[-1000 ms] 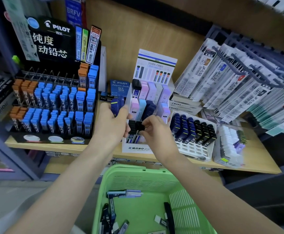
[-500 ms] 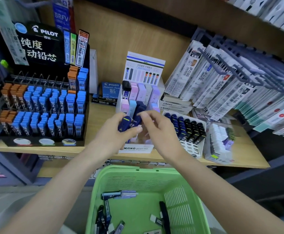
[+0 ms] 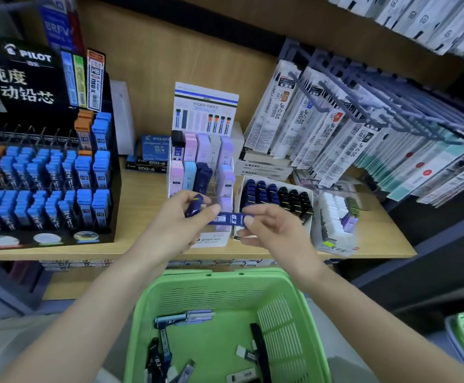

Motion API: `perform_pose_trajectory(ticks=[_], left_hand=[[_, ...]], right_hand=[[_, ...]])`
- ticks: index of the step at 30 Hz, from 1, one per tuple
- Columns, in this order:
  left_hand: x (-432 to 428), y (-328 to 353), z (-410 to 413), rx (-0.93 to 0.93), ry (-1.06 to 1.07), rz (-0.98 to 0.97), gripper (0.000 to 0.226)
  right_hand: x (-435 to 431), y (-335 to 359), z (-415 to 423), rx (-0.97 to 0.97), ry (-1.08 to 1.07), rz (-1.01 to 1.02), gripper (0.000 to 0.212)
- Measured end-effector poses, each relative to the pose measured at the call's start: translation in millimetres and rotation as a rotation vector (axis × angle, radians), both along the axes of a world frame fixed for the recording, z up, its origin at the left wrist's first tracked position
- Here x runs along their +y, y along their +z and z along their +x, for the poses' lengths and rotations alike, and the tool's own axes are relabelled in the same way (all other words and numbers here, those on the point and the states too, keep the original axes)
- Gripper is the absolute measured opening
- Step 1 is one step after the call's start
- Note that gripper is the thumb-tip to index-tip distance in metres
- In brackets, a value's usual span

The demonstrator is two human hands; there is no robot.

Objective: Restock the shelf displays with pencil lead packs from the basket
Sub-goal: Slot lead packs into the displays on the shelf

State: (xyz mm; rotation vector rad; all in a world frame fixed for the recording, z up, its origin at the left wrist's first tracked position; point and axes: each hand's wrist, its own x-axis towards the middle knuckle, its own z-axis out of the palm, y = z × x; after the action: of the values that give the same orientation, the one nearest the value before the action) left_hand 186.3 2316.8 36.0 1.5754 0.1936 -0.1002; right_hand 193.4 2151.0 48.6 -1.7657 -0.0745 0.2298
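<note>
My left hand (image 3: 182, 225) holds a dark blue lead case (image 3: 194, 205) with a yellow stripe, upright between thumb and fingers. A second dark blue lead pack (image 3: 229, 219), marked 0.3, lies sideways between both hands; my left thumb and my right hand (image 3: 266, 225) pinch its two ends. Both hands hover in front of the white MONO display stand (image 3: 201, 172) with pastel and navy packs. The green basket (image 3: 225, 294) below holds several loose lead packs (image 3: 186, 317).
A black PILOT display (image 3: 45, 172) of blue and orange lead cases fills the shelf's left. A white tray (image 3: 276, 200) of navy and black cases stands right of the MONO stand, then an eraser box (image 3: 335, 219). Refill packs hang on hooks (image 3: 335, 128) at the right.
Both hands drew back from the MONO stand toward me. A second dark blue pack now lies sideways between the hands, pinched at both ends. The camera tilted slightly.
</note>
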Motion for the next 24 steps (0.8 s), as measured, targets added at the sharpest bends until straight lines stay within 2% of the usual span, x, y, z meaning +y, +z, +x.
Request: perform_pose_trajectory(ticks=[4, 11, 18, 21, 24], left_hand=[[-11.4, -1.8, 2.1, 0.011, 0.009, -0.049, 0.023], [-26.1, -7.3, 1.9, 0.101, -0.141, 0.064, 0.019], [-43.5, -14.5, 2.5, 0.156, -0.234, 0.122, 0.020], [-48.9, -18.7, 4.0, 0.184, -0.247, 0.139, 0.018], [-54.7, -22.0, 5.9, 0.186, -0.270, 0.161, 0.021]], right_hand=[[-9.7, -17.1, -12.4, 0.054, 0.080, -0.063, 0.012], [-23.0, -28.0, -11.7, -0.033, -0.168, 0.159, 0.019], [-43.3, -37.0, -8.7, -0.022, -0.125, 0.257, 0.020], [-52.7, -42.1, -6.5, -0.047, -0.071, 0.201, 0.023], [-57.9, -46.6, -2.5, -0.102, -0.076, 0.097, 0.016]])
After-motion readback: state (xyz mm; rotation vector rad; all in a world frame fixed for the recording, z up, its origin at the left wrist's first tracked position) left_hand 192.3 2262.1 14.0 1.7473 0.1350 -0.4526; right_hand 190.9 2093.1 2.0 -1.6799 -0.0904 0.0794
